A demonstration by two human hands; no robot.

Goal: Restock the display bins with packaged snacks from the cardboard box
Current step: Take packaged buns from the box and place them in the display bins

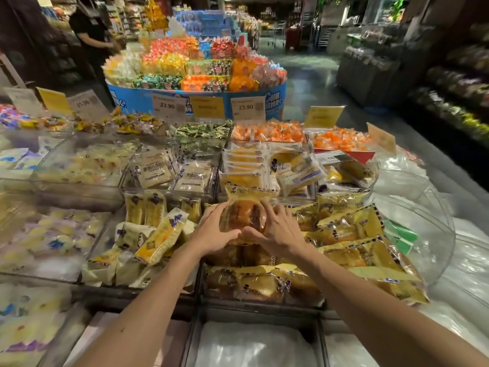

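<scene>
A yellow-wrapped bread pack (pixel 244 211) stands upright over the middle display bin (pixel 436 226), held between both hands. My left hand (pixel 215 229) grips its left side and my right hand (pixel 277 229) grips its right side, thumbs meeting at the bottom. Beneath and to the right lie more yellow bread packs (pixel 352 229). The cardboard box is not in view.
Clear plastic bins hold other packaged snacks: pale cakes (pixel 156 170) behind, yellow rolls (pixel 158 234) to the left, orange sweets (pixel 267 132) at the back. Price signs (pixel 247 108) stand along the back row. A round candy display (pixel 195 67) and a person (pixel 90 33) are beyond. Plastic-lined bins (pixel 254 345) sit nearest me.
</scene>
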